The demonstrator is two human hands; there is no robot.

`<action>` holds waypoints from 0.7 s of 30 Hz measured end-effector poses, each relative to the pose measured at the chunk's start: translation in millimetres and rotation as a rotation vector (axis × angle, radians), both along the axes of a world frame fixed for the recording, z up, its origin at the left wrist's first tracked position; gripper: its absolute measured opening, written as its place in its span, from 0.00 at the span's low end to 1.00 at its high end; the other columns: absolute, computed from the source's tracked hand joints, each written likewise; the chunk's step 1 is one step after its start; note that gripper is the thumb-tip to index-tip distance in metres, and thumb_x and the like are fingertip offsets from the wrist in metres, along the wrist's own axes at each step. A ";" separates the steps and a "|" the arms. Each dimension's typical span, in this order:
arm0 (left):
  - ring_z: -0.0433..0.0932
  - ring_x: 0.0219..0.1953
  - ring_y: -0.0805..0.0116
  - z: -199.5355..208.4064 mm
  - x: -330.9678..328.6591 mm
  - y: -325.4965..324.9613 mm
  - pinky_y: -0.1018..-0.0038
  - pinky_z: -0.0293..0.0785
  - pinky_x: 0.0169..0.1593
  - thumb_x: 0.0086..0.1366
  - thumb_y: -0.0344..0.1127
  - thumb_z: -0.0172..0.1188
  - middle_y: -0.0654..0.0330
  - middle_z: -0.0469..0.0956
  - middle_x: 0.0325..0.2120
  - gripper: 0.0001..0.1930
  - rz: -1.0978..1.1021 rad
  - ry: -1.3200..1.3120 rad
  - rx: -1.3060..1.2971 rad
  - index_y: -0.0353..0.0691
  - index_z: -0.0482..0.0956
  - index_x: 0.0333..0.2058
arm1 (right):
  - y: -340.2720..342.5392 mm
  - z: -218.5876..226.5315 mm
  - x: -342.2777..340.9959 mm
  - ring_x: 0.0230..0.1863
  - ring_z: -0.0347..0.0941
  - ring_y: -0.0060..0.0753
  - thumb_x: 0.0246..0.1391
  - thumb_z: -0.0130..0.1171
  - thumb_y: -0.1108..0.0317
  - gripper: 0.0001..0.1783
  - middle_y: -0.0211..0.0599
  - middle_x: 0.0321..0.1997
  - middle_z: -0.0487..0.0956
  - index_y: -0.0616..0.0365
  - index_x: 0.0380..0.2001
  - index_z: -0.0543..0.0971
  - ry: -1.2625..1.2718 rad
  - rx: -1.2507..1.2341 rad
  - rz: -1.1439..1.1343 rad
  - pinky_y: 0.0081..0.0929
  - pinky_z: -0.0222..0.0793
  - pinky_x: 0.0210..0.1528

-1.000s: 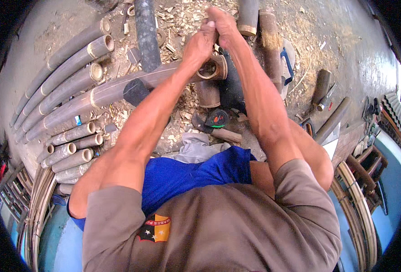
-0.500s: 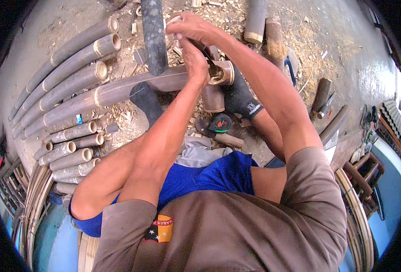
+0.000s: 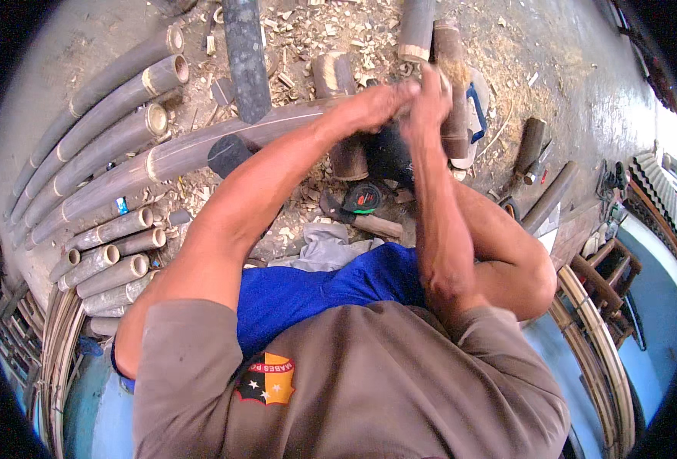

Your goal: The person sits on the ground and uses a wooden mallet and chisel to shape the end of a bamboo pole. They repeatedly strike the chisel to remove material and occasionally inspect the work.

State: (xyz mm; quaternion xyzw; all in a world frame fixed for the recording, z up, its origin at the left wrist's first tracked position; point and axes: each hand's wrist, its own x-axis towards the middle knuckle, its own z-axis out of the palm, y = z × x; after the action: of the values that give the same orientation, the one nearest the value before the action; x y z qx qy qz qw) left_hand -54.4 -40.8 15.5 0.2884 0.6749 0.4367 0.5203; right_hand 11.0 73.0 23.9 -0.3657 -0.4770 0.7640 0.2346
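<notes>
Both my hands meet above the near end of a long brown bamboo pole [image 3: 193, 157], which reaches from the left to between my feet. My left hand [image 3: 376, 105] is closed, its fingers close against my right hand. My right hand [image 3: 430, 99] is also closed, knuckles up, to the right of the pole's end. What they hold is hidden and smeared by motion. Under my wrists, the pole's cut end cannot be seen. A short upright-looking bamboo piece [image 3: 348, 158] shows beneath the pole. A dark-socked foot [image 3: 228, 155] stands beside the pole.
Several long bamboo poles [image 3: 116, 88] lie at the left, above a stack of short bamboo pieces [image 3: 101, 264]. A tape measure [image 3: 363, 198] lies near my blue shorts. A blue-handled saw [image 3: 476, 113] is at the right. Wood chips [image 3: 308, 38] cover the floor.
My hands have swung rightward from above the pole to beyond its end, and now sit side by side. The dark blade seen between them before is no longer visible.
</notes>
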 end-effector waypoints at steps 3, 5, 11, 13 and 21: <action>0.75 0.59 0.49 11.1 -3.6 3.2 0.57 0.68 0.63 0.73 0.74 0.28 0.36 0.76 0.57 0.48 -0.141 0.016 0.028 0.30 0.74 0.60 | -6.6 3.7 4.7 0.35 0.73 0.25 0.58 0.65 0.65 0.17 0.34 0.36 0.79 0.65 0.46 0.76 -0.017 -0.023 -0.159 0.28 0.73 0.38; 0.77 0.58 0.49 19.2 -14.5 6.9 0.54 0.69 0.61 0.74 0.71 0.27 0.36 0.76 0.57 0.46 0.039 0.016 0.044 0.30 0.73 0.61 | -9.3 5.0 -16.9 0.36 0.73 0.27 0.58 0.66 0.64 0.21 0.36 0.39 0.79 0.66 0.50 0.74 -0.011 0.092 -0.150 0.29 0.73 0.39; 0.80 0.41 0.48 9.6 -34.3 -17.0 0.54 0.72 0.48 0.75 0.69 0.24 0.39 0.82 0.35 0.46 0.462 0.354 -0.043 0.28 0.79 0.41 | -31.5 7.3 -85.5 0.31 0.75 0.28 0.52 0.65 0.65 0.21 0.35 0.33 0.80 0.68 0.44 0.75 0.048 0.181 0.027 0.29 0.74 0.35; 0.78 0.28 0.50 -3.7 -19.4 -31.4 0.55 0.73 0.39 0.73 0.72 0.22 0.44 0.79 0.22 0.51 0.698 0.312 0.027 0.28 0.79 0.26 | -42.4 9.7 -91.1 0.30 0.76 0.28 0.50 0.65 0.64 0.21 0.35 0.32 0.81 0.69 0.43 0.76 0.042 0.337 0.182 0.29 0.75 0.34; 0.70 0.54 0.67 -39.4 113.4 -63.9 0.66 0.64 0.58 0.79 0.48 0.43 0.60 0.71 0.53 0.21 1.126 0.916 -0.396 0.39 0.65 0.60 | -131.8 57.1 -50.4 0.35 0.83 0.47 0.43 0.68 0.54 0.23 0.47 0.32 0.85 0.56 0.40 0.82 0.117 0.823 1.439 0.41 0.78 0.42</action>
State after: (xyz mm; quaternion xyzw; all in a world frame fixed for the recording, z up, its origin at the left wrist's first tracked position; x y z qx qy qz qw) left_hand 59.0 -104.7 -24.0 -0.0464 0.9352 0.3434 -0.0725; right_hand -39.3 -58.8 80.9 0.1840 -0.8228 0.5095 -0.1718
